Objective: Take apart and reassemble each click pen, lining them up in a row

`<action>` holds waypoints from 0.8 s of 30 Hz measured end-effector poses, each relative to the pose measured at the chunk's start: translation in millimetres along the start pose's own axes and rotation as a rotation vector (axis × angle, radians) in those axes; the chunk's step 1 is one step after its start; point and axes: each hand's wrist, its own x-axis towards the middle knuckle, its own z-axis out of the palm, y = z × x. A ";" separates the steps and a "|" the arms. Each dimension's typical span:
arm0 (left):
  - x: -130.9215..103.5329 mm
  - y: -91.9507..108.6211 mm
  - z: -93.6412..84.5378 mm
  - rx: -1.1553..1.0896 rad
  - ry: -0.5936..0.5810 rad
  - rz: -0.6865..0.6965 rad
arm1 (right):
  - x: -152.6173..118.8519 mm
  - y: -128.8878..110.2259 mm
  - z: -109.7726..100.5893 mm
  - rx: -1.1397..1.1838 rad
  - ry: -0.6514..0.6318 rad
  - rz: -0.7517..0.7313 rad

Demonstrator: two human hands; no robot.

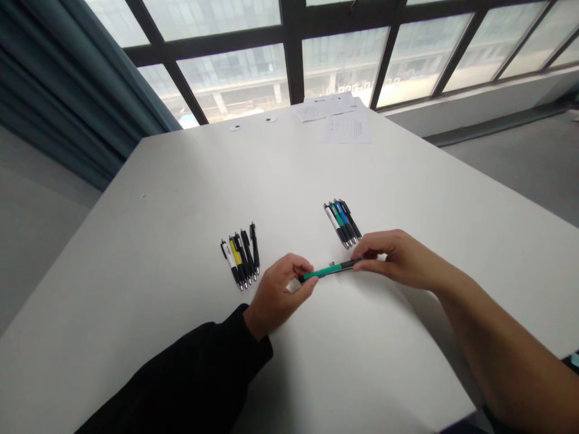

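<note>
A green and black pen (329,270) is held level between my two hands over the white table (190,181). My left hand (283,289) pinches its green end, and my right hand (391,259) pinches its black end. Just beyond my right hand lies a row of pens (342,223) in white, green, blue and black. Another row of several pens (242,256), white, yellow and black, lies to the left, beyond my left hand. Behind the held pen a small bit of something shows, too small to make out.
Printed papers (346,123) lie at the far edge of the table by the window. Two small round pieces (235,128) sit at the far left edge. A blue curtain (67,84) hangs at the left, past the table's edge.
</note>
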 end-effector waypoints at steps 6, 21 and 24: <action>3.1 -0.4 2.5 0.248 -0.128 0.148 | 1.6 5.8 -2.3 -0.171 -0.194 0.041; 9.5 0.2 -13.3 0.082 0.402 -0.037 | -3.5 12.2 -14.1 -0.122 -0.131 0.164; 12.2 -8.5 -18.7 -0.024 0.462 -0.125 | -3.5 16.8 -12.8 -0.096 -0.193 0.209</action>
